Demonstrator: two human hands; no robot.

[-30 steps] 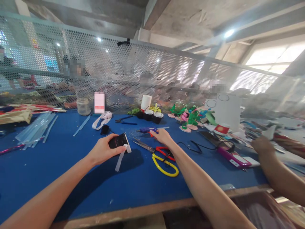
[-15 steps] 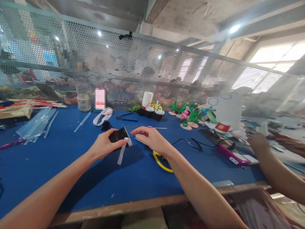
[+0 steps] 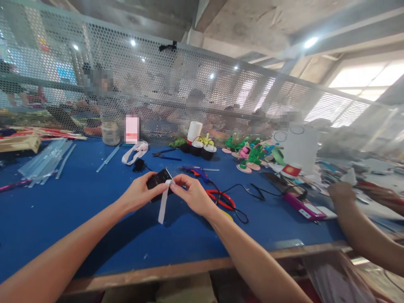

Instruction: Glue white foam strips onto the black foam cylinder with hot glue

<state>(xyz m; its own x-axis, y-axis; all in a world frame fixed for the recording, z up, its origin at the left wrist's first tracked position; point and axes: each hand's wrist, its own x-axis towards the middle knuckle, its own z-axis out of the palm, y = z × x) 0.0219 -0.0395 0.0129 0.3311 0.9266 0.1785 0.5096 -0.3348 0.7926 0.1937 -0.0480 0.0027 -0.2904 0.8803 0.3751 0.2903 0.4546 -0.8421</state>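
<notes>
My left hand [image 3: 140,191] is closed around a small black cup-like piece [image 3: 157,180] with a pale rim, tilted on its side above the blue table. Its thumb presses a white ribbon [image 3: 163,204] against the rim, and the ribbon's loose end hangs down. At the rim, my right hand [image 3: 189,191] pinches the ribbon, its fingertips close to my left thumb. A blue and red glue gun [image 3: 197,171] lies just behind my right hand. Red-handled tool loops [image 3: 222,198] and a yellow one, partly hidden by my wrist, lie beside it.
Clear glue sticks [image 3: 47,162] are piled on the left. Behind lie a ribbon coil [image 3: 135,152], dark pliers [image 3: 166,155] and black pots with white tops [image 3: 208,151]. Green figures [image 3: 254,155] and a purple cabled device [image 3: 304,206] are rightward, near another person's arm [image 3: 356,219].
My right hand has moved left and down to the black piece and closed on the ribbon at its rim. The glue gun and red handles now show. My left hand has kept its hold.
</notes>
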